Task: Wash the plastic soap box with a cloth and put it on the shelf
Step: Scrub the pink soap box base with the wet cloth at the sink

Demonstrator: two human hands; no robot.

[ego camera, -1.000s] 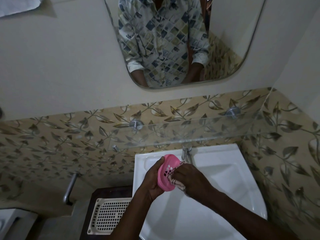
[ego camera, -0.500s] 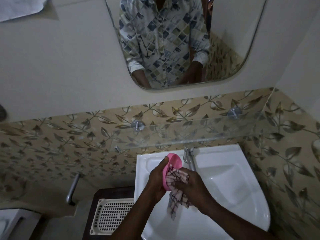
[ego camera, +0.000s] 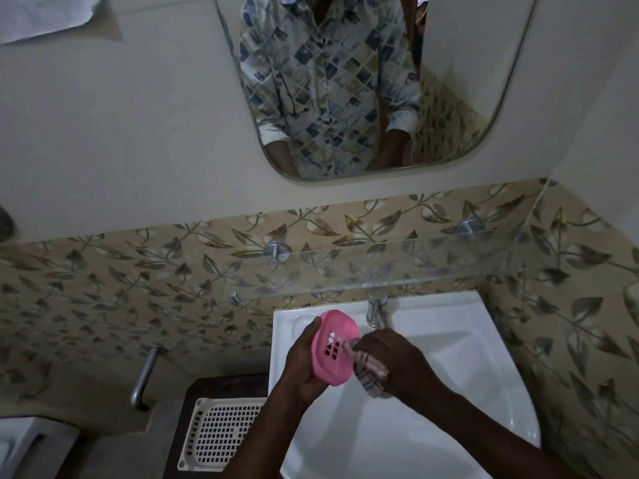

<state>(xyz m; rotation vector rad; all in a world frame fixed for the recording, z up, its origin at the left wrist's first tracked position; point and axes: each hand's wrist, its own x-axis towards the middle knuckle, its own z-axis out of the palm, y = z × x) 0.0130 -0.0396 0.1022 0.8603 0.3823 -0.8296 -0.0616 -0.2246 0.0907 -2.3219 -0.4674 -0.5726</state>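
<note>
The wall mirror (ego camera: 466,81) hangs on the far wall and reflects my patterned shirt (ego camera: 328,81). Below it the white sink (ego camera: 466,392) fills the near right of the scene. The clear glass shelf (ego camera: 397,267) is fixed to the leaf-patterned tiles (ego camera: 138,288) just above the sink's far edge. A white lattice tray (ego camera: 221,433) lies on a dark stand (ego camera: 214,385) to the left of the sink. Over the sink's left side, my left hand (ego camera: 304,361) grips the pink plastic soap box (ego camera: 333,344), curled round its left edge, with the box's slotted face turned toward me. My right hand (ego camera: 397,361) is closed round a checked cloth (ego camera: 371,375), pinching it and pressing its end against the slots in the box. The chrome tap (ego camera: 375,309) stands just beyond my right hand, under the shelf.
</note>
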